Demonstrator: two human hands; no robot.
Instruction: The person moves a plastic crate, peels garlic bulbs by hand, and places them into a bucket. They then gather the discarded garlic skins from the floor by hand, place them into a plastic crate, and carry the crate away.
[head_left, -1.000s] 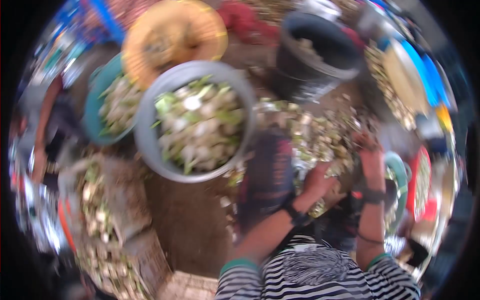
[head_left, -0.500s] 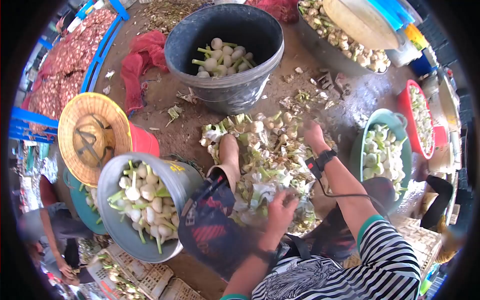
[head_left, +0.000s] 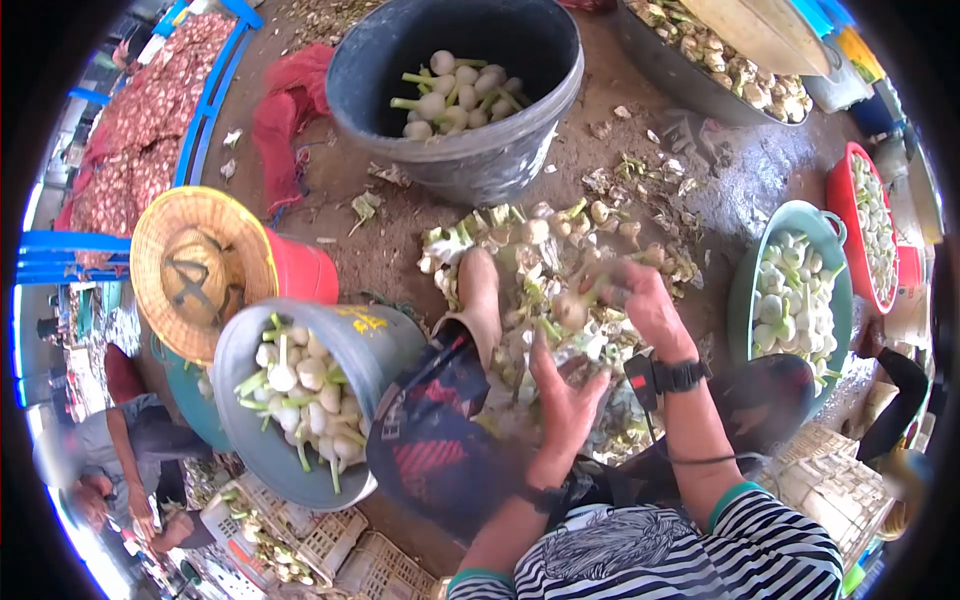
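Note:
My right hand [head_left: 645, 305], slightly blurred, pinches the green stem of a brownish-white bulb [head_left: 570, 311] above the pile. Just below the bulb is my left hand [head_left: 567, 400], palm up with thumb and fingers apart and no bulb in it. Beneath both hands a heap of loose bulbs, peeled skins and leaves [head_left: 520, 265] covers the ground, with my bare foot [head_left: 479, 290] at its left side. White bulbs with cut green stems fill a tilted grey bucket [head_left: 235, 420] at my left; similar ones lie in a big dark bucket [head_left: 455, 150] in front.
A green tub [head_left: 745, 300] and a red tub [head_left: 840, 215] of bulbs stand at the right. A wide metal basin [head_left: 650, 60] is at the back right. Left are a straw hat [head_left: 180, 260] on a red bucket, woven crates [head_left: 310, 520] and another person [head_left: 130, 440].
The view has swung left to right and settled. Since half a second ago, my right hand has brought a bulb over my left hand, whose fingers have spread.

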